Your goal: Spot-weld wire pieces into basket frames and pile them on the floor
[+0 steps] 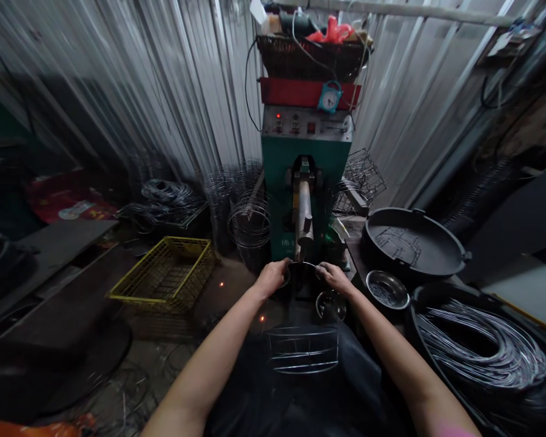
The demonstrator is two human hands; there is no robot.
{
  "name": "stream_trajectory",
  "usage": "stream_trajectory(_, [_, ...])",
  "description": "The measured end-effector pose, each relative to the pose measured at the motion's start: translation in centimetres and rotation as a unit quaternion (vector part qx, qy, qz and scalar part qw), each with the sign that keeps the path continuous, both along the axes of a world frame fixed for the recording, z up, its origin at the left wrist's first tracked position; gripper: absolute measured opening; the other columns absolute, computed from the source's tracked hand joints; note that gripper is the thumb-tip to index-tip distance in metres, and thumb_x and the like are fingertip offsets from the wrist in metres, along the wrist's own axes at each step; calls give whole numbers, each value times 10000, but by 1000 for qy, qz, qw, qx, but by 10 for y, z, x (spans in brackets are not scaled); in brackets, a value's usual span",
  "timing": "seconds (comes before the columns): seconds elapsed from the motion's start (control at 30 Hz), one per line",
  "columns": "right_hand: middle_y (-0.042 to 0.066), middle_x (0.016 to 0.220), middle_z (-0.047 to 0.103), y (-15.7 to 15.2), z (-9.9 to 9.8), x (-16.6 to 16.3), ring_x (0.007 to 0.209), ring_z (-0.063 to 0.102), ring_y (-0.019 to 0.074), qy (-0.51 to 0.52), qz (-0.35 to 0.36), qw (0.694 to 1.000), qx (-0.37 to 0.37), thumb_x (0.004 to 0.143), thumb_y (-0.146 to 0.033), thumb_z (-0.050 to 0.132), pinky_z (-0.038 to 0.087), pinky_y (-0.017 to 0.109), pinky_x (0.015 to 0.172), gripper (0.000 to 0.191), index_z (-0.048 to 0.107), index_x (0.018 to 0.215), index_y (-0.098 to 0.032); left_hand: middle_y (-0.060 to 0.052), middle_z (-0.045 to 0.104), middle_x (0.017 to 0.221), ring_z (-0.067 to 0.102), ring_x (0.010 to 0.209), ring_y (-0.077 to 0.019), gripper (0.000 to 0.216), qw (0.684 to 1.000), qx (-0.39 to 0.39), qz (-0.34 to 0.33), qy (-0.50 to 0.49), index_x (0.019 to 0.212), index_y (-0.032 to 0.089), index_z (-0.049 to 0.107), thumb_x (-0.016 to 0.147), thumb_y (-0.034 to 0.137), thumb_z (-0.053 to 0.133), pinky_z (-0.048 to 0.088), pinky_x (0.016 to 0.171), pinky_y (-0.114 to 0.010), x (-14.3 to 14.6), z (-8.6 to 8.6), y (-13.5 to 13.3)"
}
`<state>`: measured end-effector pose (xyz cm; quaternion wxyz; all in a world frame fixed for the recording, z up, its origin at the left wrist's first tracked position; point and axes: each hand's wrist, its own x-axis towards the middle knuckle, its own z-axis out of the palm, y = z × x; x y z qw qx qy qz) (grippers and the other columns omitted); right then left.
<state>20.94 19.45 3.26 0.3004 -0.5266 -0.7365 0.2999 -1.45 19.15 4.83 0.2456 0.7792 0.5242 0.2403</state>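
Note:
My left hand (274, 277) and my right hand (333, 276) are closed on opposite sides of a thin metal wire ring (306, 263). Only the ring's far arc shows clearly, right at the lower tip of the machine's electrode arm (304, 206). That arm sticks out of a green spot welding machine (277, 176) straight ahead. Across my lap, on dark cloth, lies a small wire frame (304, 351) with several crossbars. Just below my right hand stands a small metal bowl (330, 305), its contents unclear.
Left stands a yellow wire basket (164, 300); glowing sparks (221, 284) dot the floor beside it. At right are a round black tray (437, 267), a bowl of small metal pieces (386, 291) and a tub of wire rings (486, 346). More wire coils (250, 221) lean by the machine.

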Motion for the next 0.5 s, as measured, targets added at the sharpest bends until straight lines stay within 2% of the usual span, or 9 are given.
stream_trajectory(0.13, [-24, 580, 423, -5, -5, 2, 560, 410, 121, 17, -14, 1000, -22, 781, -536, 351, 317, 226, 524, 402, 469, 648, -176, -45, 654, 893, 588, 882, -180, 399, 1000, 16, 0, 12, 1072, 228, 553, 724, 63, 447, 410, 744, -240, -1, -3, 2])
stream_trajectory(0.37, [-18, 591, 425, -6, -7, -3, 588, 423, 130, 43, -32, 999, 10, 757, -532, 358, 339, 234, 559, 382, 453, 632, -183, -37, 655, 847, 596, 816, -172, 414, 1000, 24, 8, 16, 1073, 219, 553, 703, 57, 463, 414, 713, -238, 0, 1, 0])
stream_trajectory(0.5, [-26, 575, 390, -8, -7, -5, 559, 387, 117, 62, -34, 997, 15, 751, -523, 369, 319, 224, 529, 370, 429, 611, -186, -30, 651, 812, 593, 791, -165, 407, 1000, 26, 9, 12, 1070, 214, 552, 701, 65, 465, 413, 706, -238, 1, 2, -2])
